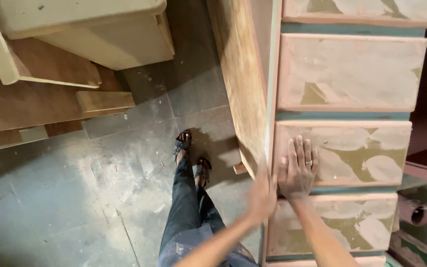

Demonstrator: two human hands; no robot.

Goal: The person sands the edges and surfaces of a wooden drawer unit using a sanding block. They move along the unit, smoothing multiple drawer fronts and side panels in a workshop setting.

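Chest of drawers (322,99), standing on dusty floor (75,198), drawer fronts patchily filled, side still bare wood; right hand (297,168), fingers released, flat on third drawer front (352,153); left hand (262,195), blurred at cabinet edge, finger state cannot be told.

Upright wooden drawer chest (352,99), fronts patched with pale filler, teal frame.

Right hand (297,170) flat, fingers spread; left hand (262,195) blurred.

No packages, labels, signs, screens
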